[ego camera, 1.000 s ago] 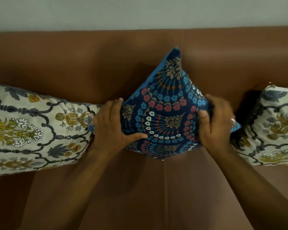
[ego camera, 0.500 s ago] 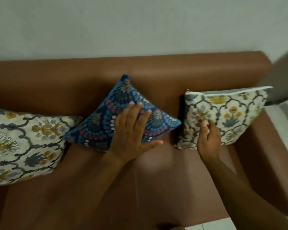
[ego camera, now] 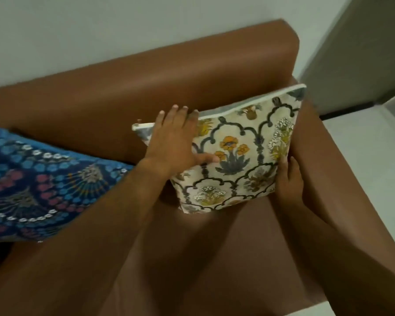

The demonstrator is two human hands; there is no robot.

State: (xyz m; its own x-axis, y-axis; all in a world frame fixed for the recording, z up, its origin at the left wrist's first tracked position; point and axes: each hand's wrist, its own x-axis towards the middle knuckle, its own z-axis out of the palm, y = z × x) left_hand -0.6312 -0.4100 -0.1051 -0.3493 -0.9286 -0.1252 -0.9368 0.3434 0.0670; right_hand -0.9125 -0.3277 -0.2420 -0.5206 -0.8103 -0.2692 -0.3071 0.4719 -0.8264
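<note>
Head camera looks down at the right end of a brown sofa; the cream floral cushion stands on its lower edge on the seat, tipped back against the backrest, with its right side just beside the armrest, close enough that I can't say if they touch. It's got yellow flowers and dark arch shapes on the front, plus a white piped edge along the top.

Left hand is flat on the upper left part of the cushion; fingers straight and a bit spread, tips reaching over the top edge, thumb stuck out sideways across the print; so it's pressing, not gripping. Right hand sits at the lower right edge, squeezed in between cushion and armrest; one finger points up along the edge, the rest disappear behind the fabric, so honestly I can't tell if it's curled round the edge or just resting against it.

Over on the left there's a blue cushion with red, white and light-blue dots lying on the seat against the backrest; the left forearm crosses over its right corner; it's near the cream one but not touching it. Pale wall behind the sofa; light floor off to the right of the armrest.
</note>
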